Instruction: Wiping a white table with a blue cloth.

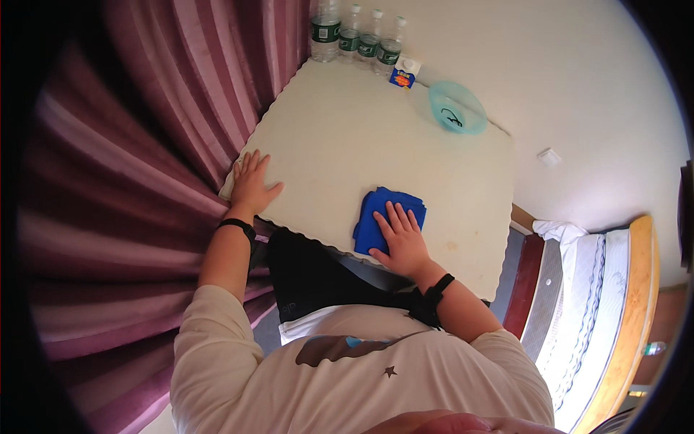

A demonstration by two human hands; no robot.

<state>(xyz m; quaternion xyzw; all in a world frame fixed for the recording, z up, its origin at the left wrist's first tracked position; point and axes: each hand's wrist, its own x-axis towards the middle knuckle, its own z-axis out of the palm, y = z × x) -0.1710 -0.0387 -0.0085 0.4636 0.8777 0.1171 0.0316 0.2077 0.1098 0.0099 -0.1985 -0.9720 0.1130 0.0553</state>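
A folded blue cloth lies near the front edge of a table with a pale, wavy-edged cover. My right hand rests palm down on the cloth, its fingers spread over the right half. It presses on the cloth without gripping it. At the table's left corner, beside the curtain, my left hand lies flat on the cover with fingers apart and nothing in it. Both wrists wear black bands.
Several clear plastic bottles stand at the back left corner, next to a small blue-and-white carton. A translucent teal bowl holding a dark thin item sits against the wall. Purple curtains hang along the left. A bed is at right.
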